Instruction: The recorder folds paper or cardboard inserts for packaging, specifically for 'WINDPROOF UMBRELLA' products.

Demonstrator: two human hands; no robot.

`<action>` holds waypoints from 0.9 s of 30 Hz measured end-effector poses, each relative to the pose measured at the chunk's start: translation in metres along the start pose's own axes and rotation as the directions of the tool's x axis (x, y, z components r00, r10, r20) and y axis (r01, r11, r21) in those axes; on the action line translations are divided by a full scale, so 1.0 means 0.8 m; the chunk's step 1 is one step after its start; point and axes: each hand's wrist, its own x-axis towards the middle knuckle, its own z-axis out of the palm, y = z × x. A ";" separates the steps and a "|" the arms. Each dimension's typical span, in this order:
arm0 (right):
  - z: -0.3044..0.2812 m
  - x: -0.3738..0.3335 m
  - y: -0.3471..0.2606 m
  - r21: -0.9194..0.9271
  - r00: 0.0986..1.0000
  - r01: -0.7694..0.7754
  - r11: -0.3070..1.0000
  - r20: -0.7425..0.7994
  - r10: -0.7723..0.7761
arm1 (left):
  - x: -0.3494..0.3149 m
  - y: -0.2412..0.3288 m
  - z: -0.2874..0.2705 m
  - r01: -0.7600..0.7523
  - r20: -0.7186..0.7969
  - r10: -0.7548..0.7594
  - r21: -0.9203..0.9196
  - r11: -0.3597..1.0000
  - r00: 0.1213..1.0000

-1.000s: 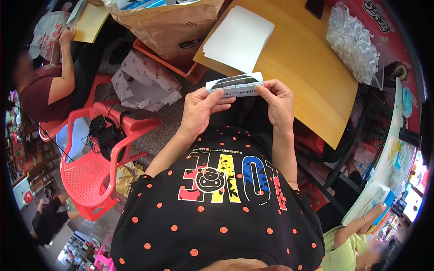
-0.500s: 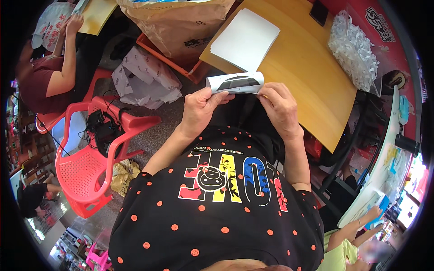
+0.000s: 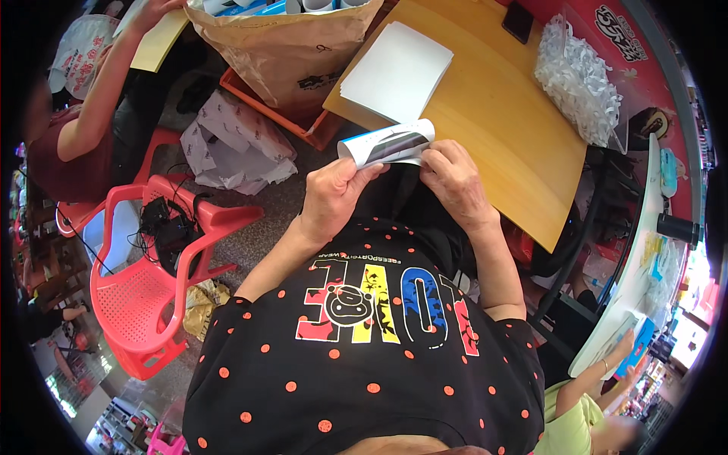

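Note:
Between my two hands is a printed paper sheet [image 3: 388,142] curled into a tube, white with a dark picture and a blue strip on its outside. My left hand [image 3: 331,193] is closed on the tube's left end, thumb along the lower side. At the right end my right hand [image 3: 457,182] pinches the paper's edge between thumb and fingers. The tube is held up in front of my body, near the table's closest corner. Just beyond it, a stack of white sheets [image 3: 398,72] lies on the yellow wooden table [image 3: 516,144].
A brown paper bag [image 3: 284,57] holding rolled paper tubes stands in an orange crate [image 3: 315,130]. A clear bag of white strips [image 3: 580,83] and a black phone [image 3: 518,22] lie on the table. A red plastic chair [image 3: 136,299] is at left. Other people sit left and lower right.
The paper in my hands has turned, bringing a blue strip into sight, and its left end tilts lower. The person at left has raised an arm. The view has shifted slightly.

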 end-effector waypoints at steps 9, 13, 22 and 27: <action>0.000 -0.003 0.006 0.028 0.998 -0.007 1.000 -0.057 0.009 | 0.001 -0.002 0.004 -0.031 -0.009 0.031 0.047 0.998 0.999; 0.001 -0.003 0.010 0.045 0.998 -0.031 0.999 -0.047 0.033 | 0.002 -0.004 0.005 -0.047 -0.004 0.047 0.085 0.995 0.999; -0.020 0.000 0.008 0.451 0.896 -0.413 0.792 0.046 0.441 | 0.002 -0.016 -0.007 -0.189 -0.011 0.197 0.242 0.952 0.980; -0.028 0.001 0.022 0.550 0.784 -0.589 0.593 0.211 0.584 | 0.011 0.000 -0.011 -0.319 0.053 0.319 0.307 0.897 0.946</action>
